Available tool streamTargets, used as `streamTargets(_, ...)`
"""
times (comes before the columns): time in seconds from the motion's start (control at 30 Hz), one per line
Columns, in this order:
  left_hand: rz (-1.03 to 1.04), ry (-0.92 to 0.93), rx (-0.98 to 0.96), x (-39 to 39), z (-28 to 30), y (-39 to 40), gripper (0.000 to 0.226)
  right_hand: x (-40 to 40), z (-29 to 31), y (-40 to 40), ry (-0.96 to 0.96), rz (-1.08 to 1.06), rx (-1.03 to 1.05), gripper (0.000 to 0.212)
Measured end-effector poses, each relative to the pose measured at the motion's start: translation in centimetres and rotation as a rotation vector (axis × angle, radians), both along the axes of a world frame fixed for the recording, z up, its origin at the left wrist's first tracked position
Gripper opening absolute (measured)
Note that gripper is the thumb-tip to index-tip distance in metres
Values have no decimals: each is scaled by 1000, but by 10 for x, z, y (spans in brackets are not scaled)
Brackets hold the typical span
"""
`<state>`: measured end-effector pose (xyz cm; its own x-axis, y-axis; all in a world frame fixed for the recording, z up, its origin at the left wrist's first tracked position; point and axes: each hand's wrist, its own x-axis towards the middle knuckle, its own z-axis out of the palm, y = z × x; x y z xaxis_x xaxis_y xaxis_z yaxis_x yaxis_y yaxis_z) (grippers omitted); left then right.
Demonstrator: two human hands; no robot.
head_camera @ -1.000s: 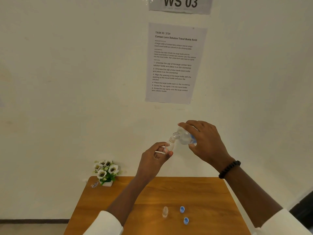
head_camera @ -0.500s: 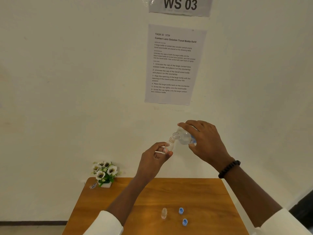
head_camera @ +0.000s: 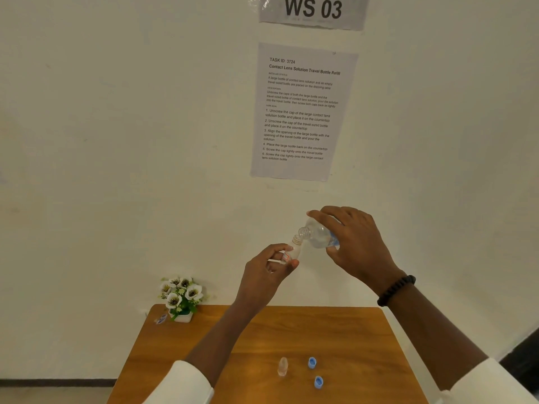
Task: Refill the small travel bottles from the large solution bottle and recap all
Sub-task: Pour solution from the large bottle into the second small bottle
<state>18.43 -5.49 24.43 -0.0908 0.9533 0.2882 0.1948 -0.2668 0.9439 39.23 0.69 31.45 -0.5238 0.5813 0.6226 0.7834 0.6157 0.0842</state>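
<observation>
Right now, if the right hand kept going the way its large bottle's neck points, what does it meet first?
Likely the small travel bottle pinched in the left hand: the large bottle in the right hand points down-left at its mouth; depth unclear.

A wooden table point(head_camera: 335, 333) is standing against a pale wall point(head_camera: 116, 141), its orange-brown top catching the light. At its far left corner a small white pot of artificial flowers point(head_camera: 180, 297) is sitting, white blooms with dark centres showing over green leaves. Just left of the pot a small packet with red and blue print point(head_camera: 160, 319) is lying at the table's edge; what it is I cannot tell. On the wall a printed instruction sheet point(head_camera: 302, 112) is hanging, headed "TASK ID 3724". Above it a grey sign reading "WS 03" point(head_camera: 313, 10) is showing. A dark skirting strip point(head_camera: 58, 382) is running along the wall's foot at left.
</observation>
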Motion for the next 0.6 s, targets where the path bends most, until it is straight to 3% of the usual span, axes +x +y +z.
streamTargets(0.3,6,15,7,0,4,-2,34,-1,2,-1,2,-6,1,84)
streamTargets(0.6,20,38,13,0,7,-3,34,-1,5,-4,5,-1,16,83)
